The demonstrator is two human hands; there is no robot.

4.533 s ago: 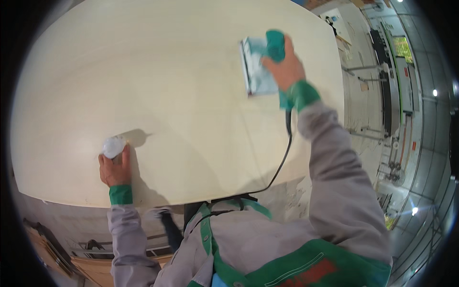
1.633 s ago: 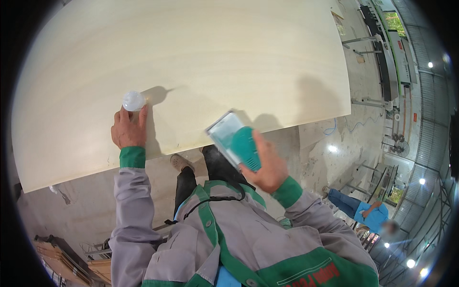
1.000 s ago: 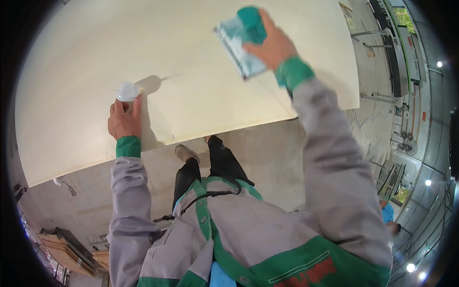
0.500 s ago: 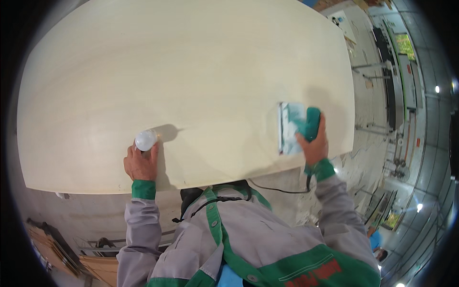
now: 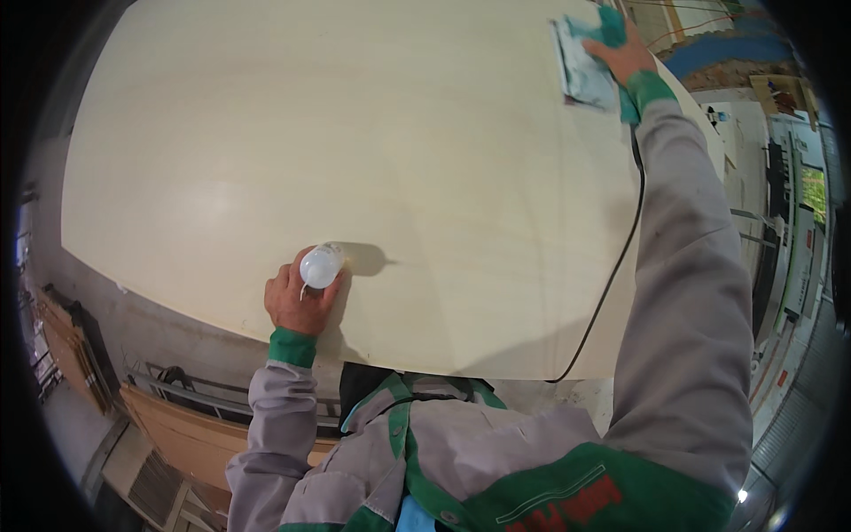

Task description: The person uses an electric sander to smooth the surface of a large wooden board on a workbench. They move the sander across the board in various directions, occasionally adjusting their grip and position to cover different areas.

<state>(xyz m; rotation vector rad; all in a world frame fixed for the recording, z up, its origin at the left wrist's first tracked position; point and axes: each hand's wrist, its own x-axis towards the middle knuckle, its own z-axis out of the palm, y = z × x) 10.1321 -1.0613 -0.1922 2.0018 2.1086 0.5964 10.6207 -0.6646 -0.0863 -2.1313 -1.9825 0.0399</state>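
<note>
My left hand (image 5: 302, 301) is wrapped around a small whitish bottle (image 5: 321, 266) near the front edge of a large cream-coloured panel (image 5: 390, 160). The bottle has a rounded top and what looks like a thin spout, and it casts a pointed shadow to the right. At the far right of the panel, my right hand (image 5: 624, 55) grips the green body of an electric sheet sander (image 5: 585, 71). Its flat rectangular pad, whitish and slightly blurred, lies against the panel surface. The fingertips on the sander's far side are partly hidden.
A black power cord (image 5: 626, 248) runs from the sander across the panel and over its front edge. Wooden boards (image 5: 191, 434) lean or lie at the lower left beside a metal rack. Racks and long stock (image 5: 793, 266) line the right side, beyond the panel's edge.
My right hand has carried the sander far away from me, to the panel's far right, with the arm stretched out. My left hand still holds the bottle; the view has shifted.
</note>
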